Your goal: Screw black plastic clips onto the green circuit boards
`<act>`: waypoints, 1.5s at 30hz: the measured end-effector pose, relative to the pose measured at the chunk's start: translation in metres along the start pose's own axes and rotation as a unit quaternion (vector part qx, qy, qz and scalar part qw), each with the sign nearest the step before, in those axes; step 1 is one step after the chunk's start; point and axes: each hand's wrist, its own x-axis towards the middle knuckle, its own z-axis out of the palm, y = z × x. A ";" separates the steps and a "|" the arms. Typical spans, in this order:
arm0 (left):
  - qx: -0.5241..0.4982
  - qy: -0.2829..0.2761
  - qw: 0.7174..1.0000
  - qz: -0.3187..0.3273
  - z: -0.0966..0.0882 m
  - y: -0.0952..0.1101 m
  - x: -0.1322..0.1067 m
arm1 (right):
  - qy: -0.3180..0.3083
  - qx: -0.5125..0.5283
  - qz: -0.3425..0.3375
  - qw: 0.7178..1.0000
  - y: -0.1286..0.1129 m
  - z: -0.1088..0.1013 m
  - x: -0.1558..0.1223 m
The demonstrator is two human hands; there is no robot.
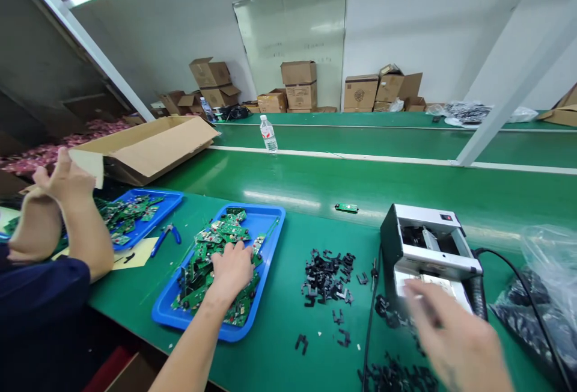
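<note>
While I'm standing by this line, the big stuff hits first: a white-walled room, cardboard cartons (300,85) stacked along the far wall, and a long green worktop (279,344) with a plastic water bottle (268,133) out on the green section beyond it. Off to the left there's an open cardboard box (148,145), and a co-worker's hand (65,178) is up holding a pale card (88,166).

Right in front of the person, a blue tray (270,223) sits heaped with green circuit boards (216,248). Their left hand (232,272) is pushed down into that heap, but I can't tell if the grip is clamped on a board or just resting there. Their right hand (455,338) is over by a silver-and-black benchtop machine (428,241), and it's too blurred to say whether the fingers are apart or pinching something.

Between the two sits a pile of small black plastic pieces (327,275), with one loose board (346,207) further out. Honestly, I can't make out what those black bits are, and the machine's insides are mostly in shadow. The right hand also gets cut off by the bottom of the frame.
</note>
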 end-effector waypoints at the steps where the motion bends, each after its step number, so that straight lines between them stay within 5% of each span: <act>1: 0.002 -0.001 1.000 0.001 0.002 0.000 0.001 | -0.042 -0.052 -0.043 0.997 -0.013 0.019 0.001; 6: -0.003 0.008 1.000 0.016 0.004 -0.001 0.001 | -0.147 -0.144 -0.137 0.969 -0.021 0.097 0.000; 13: -0.064 0.070 0.995 0.036 -0.002 0.002 -0.001 | -0.185 -0.121 -0.104 0.970 -0.004 0.119 -0.005; 19: -0.175 0.111 0.971 0.124 -0.020 0.029 0.002 | -0.225 0.009 -0.026 0.974 -0.013 0.102 0.005; 22: -0.237 0.084 0.946 0.206 -0.028 0.059 -0.002 | -0.241 0.096 0.017 0.966 -0.022 0.079 0.016; 26: -0.372 0.030 0.873 0.313 -0.043 0.106 -0.013 | -0.226 0.169 0.107 0.953 -0.022 0.048 0.026; 32: -0.418 -0.062 0.822 0.383 -0.068 0.157 -0.027 | -0.142 0.227 0.179 0.947 0.001 0.022 0.025; 36: -0.424 -0.111 0.793 0.423 -0.073 0.170 -0.031 | -0.119 0.243 0.190 0.944 0.007 0.015 0.024; 45: -0.414 -0.122 0.790 0.435 -0.070 0.173 -0.033 | -0.098 0.194 0.202 0.955 0.008 0.018 0.021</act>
